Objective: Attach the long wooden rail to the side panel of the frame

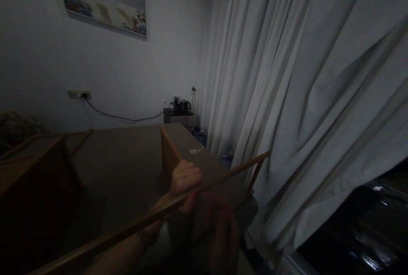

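Note:
My left hand is closed in a fist just beyond a long wooden bar, with the forearm passing behind the bar. It sits at the near end of an upright wooden board; what its fingers hold, if anything, is hidden. On the near side of the bar is my right hand, dark and slightly blurred. Its fingers are drawn together close under the bar, and I cannot make out what lies between them. The bar slants up to the right and meets a short wooden leg at its far end.
Another wooden frame piece stands at left on the grey-brown surface. A long pale curtain hangs along the right. Behind, a black kettle stands on a small cabinet, near a cord along the wall. Shiny black material lies lower right.

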`<state>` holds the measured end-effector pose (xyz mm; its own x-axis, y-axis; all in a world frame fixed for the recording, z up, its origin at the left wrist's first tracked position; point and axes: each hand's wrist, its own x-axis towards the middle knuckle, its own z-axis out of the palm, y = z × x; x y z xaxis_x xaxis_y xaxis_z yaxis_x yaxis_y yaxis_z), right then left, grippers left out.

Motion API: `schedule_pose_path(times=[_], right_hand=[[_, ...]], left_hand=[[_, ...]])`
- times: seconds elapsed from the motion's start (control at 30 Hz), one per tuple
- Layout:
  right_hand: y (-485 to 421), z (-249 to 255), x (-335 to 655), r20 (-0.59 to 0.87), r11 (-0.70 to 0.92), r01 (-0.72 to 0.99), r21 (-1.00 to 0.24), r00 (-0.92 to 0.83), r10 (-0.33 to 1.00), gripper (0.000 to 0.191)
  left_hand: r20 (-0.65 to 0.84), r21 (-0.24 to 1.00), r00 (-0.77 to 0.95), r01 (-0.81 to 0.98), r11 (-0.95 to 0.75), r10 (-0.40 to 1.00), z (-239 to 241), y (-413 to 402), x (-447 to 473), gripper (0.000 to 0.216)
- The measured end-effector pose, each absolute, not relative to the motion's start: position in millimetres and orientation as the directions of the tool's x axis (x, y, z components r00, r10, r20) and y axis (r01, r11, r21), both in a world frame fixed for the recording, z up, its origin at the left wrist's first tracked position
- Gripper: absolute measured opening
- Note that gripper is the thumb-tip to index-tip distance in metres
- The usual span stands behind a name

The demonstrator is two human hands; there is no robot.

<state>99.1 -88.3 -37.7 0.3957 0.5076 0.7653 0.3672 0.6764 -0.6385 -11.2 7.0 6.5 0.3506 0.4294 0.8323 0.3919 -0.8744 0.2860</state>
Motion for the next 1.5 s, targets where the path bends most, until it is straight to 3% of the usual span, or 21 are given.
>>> schedule_pose_path(times=[0.1,0.13,0.37,0.53,0.6,0.7,0.9,0.97,1.13,1.27,1.33,1.4,1.5], right_hand=[[-89.8,-25.6,113.0,0.872,0.703,0.517,-0.488,0.249,0.422,0.022],[-90.5,-19.2,119.1,0.890,0.696,0.602,-0.392,0.056,0.453,0.026],[-96.8,17.0,144.9,0.852,0.727,0.670,-0.152,-0.285,0.440,0.032],[-94.4,-3.9,146.8,0.832,0.725,0.476,-0.497,0.025,0.554,0.013],[-92.6,-11.1,147.5,0.811,0.714,0.425,-0.556,0.088,0.578,0.014],[-90.9,-14.1,148.5,0.838,0.756,0.410,-0.510,0.040,0.544,0.018],[-91.3,-10.8,147.7,0.906,0.837,0.499,-0.227,-0.206,0.369,0.019],[-91.3,-9.0,146.8,0.908,0.849,0.492,-0.193,-0.239,0.345,0.018],[-91.6,-7.2,143.3,0.906,0.836,0.471,-0.282,-0.155,0.393,0.028],[-91.2,-23.3,137.7,0.883,0.762,0.508,-0.400,-0.011,0.470,0.018],[-90.3,-35.5,135.1,0.850,0.729,0.471,-0.498,0.096,0.518,0.027],[-89.6,-44.9,134.3,0.809,0.724,0.368,-0.583,0.187,0.557,0.022],[-89.8,-48.2,136.9,0.766,0.714,0.286,-0.639,0.150,0.625,0.017]], left_hand=[[0.835,0.275,0.358,0.388,-0.880,0.419,9.2,2.7,-12.0,0.036],[0.835,0.274,0.358,0.387,-0.880,0.418,10.1,1.4,-12.4,0.037],[0.844,0.219,0.392,0.373,-0.902,0.367,4.5,4.1,-17.0,0.046],[0.865,0.257,0.321,0.379,-0.889,0.386,-26.5,12.2,-24.1,0.039],[0.859,0.273,0.320,0.377,-0.885,0.400,-36.2,13.8,-26.1,0.039],[0.865,0.289,0.290,0.379,-0.879,0.409,-40.2,12.2,-26.5,0.038],[0.861,0.285,0.300,0.385,-0.878,0.411,-16.7,2.0,-17.1,0.039],[0.866,0.296,0.284,0.371,-0.880,0.411,-9.3,-0.2,-12.3,0.043],[0.855,0.315,0.288,0.371,-0.874,0.431,-0.3,-3.3,-11.5,0.047],[0.839,0.324,0.302,0.390,-0.862,0.452,4.0,-4.7,-18.0,0.038],[0.845,0.317,0.303,0.382,-0.868,0.441,5.3,-5.2,-18.6,0.038],[0.853,0.309,0.296,0.378,-0.873,0.430,6.0,-6.7,-18.0,0.039],[0.852,0.309,0.290,0.394,-0.865,0.436,5.3,-9.6,-18.0,0.038]])
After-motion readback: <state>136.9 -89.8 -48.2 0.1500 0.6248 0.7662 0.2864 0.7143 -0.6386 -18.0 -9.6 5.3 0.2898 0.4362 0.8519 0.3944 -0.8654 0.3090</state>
